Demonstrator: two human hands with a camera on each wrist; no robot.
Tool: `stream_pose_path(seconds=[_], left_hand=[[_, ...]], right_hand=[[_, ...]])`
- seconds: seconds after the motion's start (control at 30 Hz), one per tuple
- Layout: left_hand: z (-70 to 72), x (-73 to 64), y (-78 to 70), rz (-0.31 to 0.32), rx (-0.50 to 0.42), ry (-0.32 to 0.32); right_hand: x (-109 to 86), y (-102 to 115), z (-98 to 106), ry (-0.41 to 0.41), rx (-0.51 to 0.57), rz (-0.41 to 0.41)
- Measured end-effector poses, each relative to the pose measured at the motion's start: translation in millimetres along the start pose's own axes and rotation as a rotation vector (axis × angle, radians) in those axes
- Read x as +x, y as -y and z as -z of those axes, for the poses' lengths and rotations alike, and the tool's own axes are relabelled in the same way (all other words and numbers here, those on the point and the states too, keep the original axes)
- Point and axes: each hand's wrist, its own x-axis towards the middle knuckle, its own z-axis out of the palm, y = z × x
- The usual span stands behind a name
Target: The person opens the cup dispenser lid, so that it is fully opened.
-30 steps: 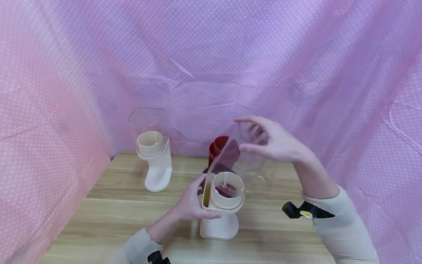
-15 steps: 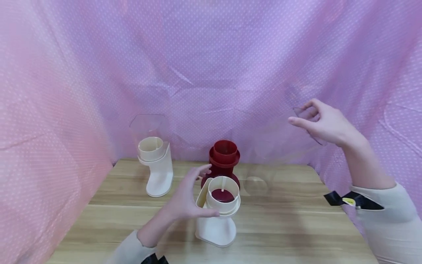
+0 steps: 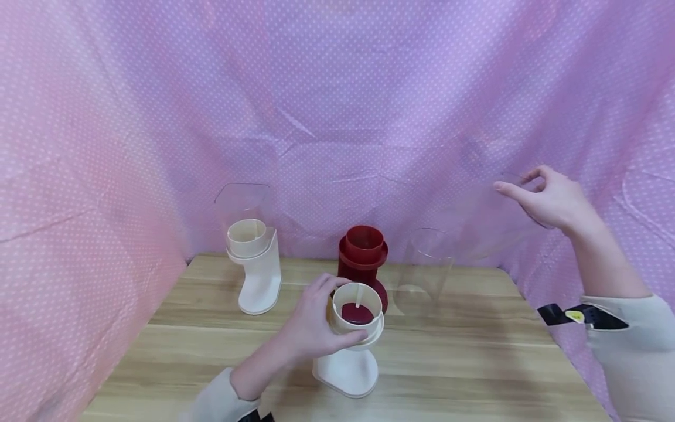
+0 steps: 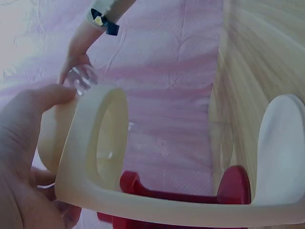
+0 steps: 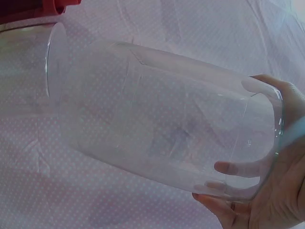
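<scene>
My left hand (image 3: 316, 325) curls its fingers and thumb round the ring-shaped top of a cream-white dispenser stand (image 3: 348, 369), which stands upright near the front. Dark red shows inside that ring. In the left wrist view the stand's white foot (image 4: 281, 148) is at the right. Up at the right, my right hand (image 3: 559, 199) grips one end of a clear plastic container (image 5: 171, 119), held tilted in the air. The right wrist view shows fingers and thumb on opposite sides of that end. In the head view the container is faint against the cloth.
Behind the held stand is a red dispenser stand (image 3: 364, 252). Right of it, a clear cylinder (image 3: 424, 275) stands on the wooden table (image 3: 453, 363). A second white stand (image 3: 261, 281) with a clear container (image 3: 242, 202) on top is at the back left. Pink dotted cloth (image 3: 337, 88) surrounds everything.
My right hand has moved right with the clear container, away from the white stand. My left hand opened off the stand's ring, then closed round it again.
</scene>
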Motion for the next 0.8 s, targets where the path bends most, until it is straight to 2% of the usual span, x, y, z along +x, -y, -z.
stream_pose_path(seconds=[0.13,0.23,0.33,0.43,0.57,0.67,0.8], left_hand=[[12.3,3.0,13.2,-0.100,-0.098,0.071],[18.6,1.6,17.0,-0.131,-0.098,0.079],[18.4,-2.6,10.5,-0.106,-0.020,0.022],[13.5,-6.3,-0.2,-0.020,0.064,-0.056],[8.2,-8.3,-6.2,0.066,0.086,-0.116],[9.8,-7.9,-3.0,0.053,0.054,-0.114],[17.7,-6.3,5.4,0.019,0.009,-0.072]], right_hand=[[2.5,-9.5,-0.1,-0.011,-0.019,-0.022],[4.1,-15.9,-2.2,-0.018,-0.045,-0.035],[5.5,-22.3,-5.1,-0.024,-0.062,-0.053],[7.0,-28.6,-8.5,-0.018,-0.074,-0.074],[9.2,-35.1,-15.8,0.005,-0.095,-0.091],[11.1,-39.3,-23.1,0.011,-0.106,-0.086],[13.4,-46.6,-33.7,0.012,-0.122,-0.086]])
